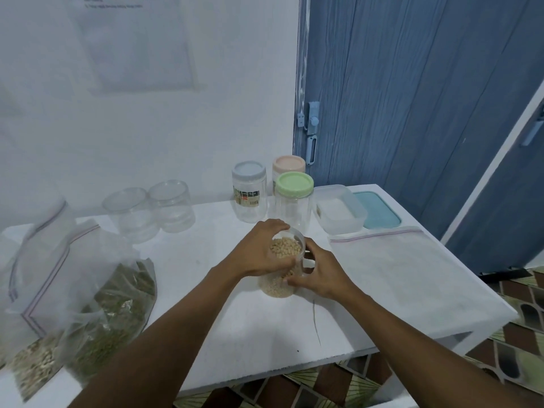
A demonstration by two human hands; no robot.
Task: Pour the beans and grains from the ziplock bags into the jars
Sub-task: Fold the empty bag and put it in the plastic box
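A clear lidless jar [284, 260] full of pale beige beans stands on the white table [235, 334], near its middle. My left hand [259, 251] wraps its left side near the rim. My right hand [321, 272] holds its right side lower down. An empty flattened ziplock bag [397, 260] lies to the right. At the left edge, a ziplock bag of green grains [114, 313] and another with pale seeds [32, 360] stand open. Two empty lidless jars [132, 213] [173, 206] wait behind them.
Three lidded jars stand at the back: grey-blue lid [248, 195], pink lid [288, 164], green lid [294, 198]. A clear box [341, 212] and its teal lid [378, 212] sit at the back right. A blue door [412, 98] is behind the table.
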